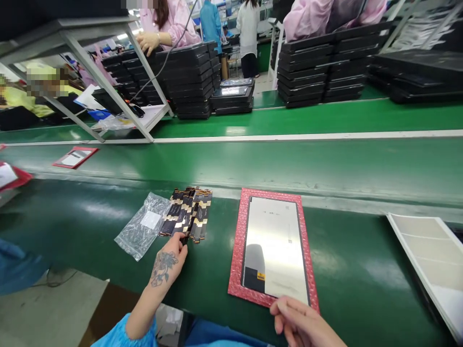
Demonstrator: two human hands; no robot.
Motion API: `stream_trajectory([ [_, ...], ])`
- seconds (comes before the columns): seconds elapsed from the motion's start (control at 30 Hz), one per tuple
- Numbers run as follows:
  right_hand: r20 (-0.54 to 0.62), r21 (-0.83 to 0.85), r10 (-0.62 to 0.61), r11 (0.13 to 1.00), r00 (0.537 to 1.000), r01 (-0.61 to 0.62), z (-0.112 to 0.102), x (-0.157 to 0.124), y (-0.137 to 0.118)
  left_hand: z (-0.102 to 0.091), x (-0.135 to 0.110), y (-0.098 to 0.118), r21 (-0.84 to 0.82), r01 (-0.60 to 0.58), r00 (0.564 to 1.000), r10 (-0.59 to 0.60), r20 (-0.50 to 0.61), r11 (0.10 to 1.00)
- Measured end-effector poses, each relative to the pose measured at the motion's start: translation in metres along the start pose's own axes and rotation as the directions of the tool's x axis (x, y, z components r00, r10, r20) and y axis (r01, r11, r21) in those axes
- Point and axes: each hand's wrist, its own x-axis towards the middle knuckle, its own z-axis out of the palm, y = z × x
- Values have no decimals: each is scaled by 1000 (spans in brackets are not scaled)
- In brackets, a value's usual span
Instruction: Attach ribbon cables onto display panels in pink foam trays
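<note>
My left hand, with a tattoo on its back, reaches to the near end of a fanned pile of black and gold flex cable strips and pinches one strip's tip. My right hand rests with curled fingers at the near edge of a red bubble-wrap sheet. On that sheet lies a shiny rectangular display panel. A clear plastic bag lies just left of the strips.
The green workbench borders a green conveyor belt carrying another red sheet with a panel. A white tray sits at right. Stacks of black trays stand beyond, with people in pink coats and a metal rack.
</note>
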Motion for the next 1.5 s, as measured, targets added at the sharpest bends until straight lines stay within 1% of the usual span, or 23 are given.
stream_trajectory([
  [0.07, -43, -2, -45, 999, 998, 45, 2, -7, -15, -8, 3, -3, -197, 99, 995, -91, 50, 975],
  [0.17, -114, -37, -141, 990, 983, 138, 3, -20, -41, -27, 0, -4, -451, 196, 981, -167, 103, 871],
  [0.2, -133, -67, -188, 981, 973, 180, 3, -24, -50, -34, -3, -1, -505, 199, 980, -167, 108, 840],
  [0.27, -147, -180, -298, 946, 943, 271, 5, -28, -66, -44, -12, 12, -581, 150, 989, -117, 93, 800],
  [0.33, -82, -314, -366, 892, 927, 324, 9, -24, -77, -44, -22, 36, -634, 79, 993, -7, 115, 769],
  [0.37, -32, -371, -379, 864, 925, 341, 11, -18, -81, -40, -26, 51, -652, 56, 982, 75, 171, 756],
  [0.4, 22, -418, -381, 836, 924, 355, 14, -12, -83, -33, -29, 66, -666, 39, 955, 169, 245, 745],
  [0.47, 121, -484, -365, 790, 923, 376, 18, 4, -86, -14, -32, 95, -692, 25, 864, 333, 378, 721],
  [0.53, 159, -522, -355, 762, 921, 383, 19, 19, -88, 7, -30, 117, -711, 22, 786, 427, 447, 703],
  [0.57, 163, -530, -350, 757, 922, 381, 19, 25, -90, 16, -28, 124, -721, 26, 761, 454, 463, 693],
  [0.63, 157, -531, -343, 761, 926, 372, 15, 32, -94, 33, -23, 132, -744, 51, 734, 480, 481, 667],
  [0.73, 179, -529, -305, 771, 935, 353, 6, 36, -99, 49, -17, 132, -765, 83, 719, 493, 490, 639],
  [0.8, 203, -551, -288, 756, 936, 352, 1, 36, -100, 54, -16, 129, -761, 42, 718, 511, 473, 647],
  [0.83, 213, -585, -305, 721, 928, 371, -2, 36, -100, 55, -17, 127, -750, -20, 723, 528, 446, 661],
  [0.87, 220, -632, -345, 662, 912, 403, -3, 36, -99, 56, -19, 125, -731, -114, 731, 555, 397, 673],
  [0.93, 236, -742, -457, 486, 858, 462, -5, 35, -97, 56, -26, 118, -643, -371, 727, 640, 248, 670],
  [0.97, 246, -790, -505, 390, 827, 473, -6, 34, -95, 56, -31, 114, -572, -503, 704, 691, 163, 648],
  [1.0, 256, -828, -538, 307, 803, 469, -6, 33, -94, 57, -37, 109, -493, -614, 668, 739, 91, 616],
  [1.07, 268, -876, -562, 196, 783, 441, -5, 32, -91, 60, -49, 100, -358, -748, 598, 802, 2, 559],
  [1.13, 274, -903, -561, 131, 782, 410, -4, 31, -88, 65, -59, 93, -287, -788, 579, 814, -46, 545],
  [1.2, 280, -915, -554, 93, 784, 393, -3, 31, -87, 70, -65, 89, -272, -783, 596, 800, -73, 559],
  [1.37, 319, -919, -522, 32, 791, 392, -1, 32, -84, 70, -70, 94, -296, -754, 629, 775, -66, 587],
  [1.5, 334, -922, -508, 0, 794, 388, 1, 32, -83, 69, -71, 98, -348, -704, 680, 729, -77, 619],
])
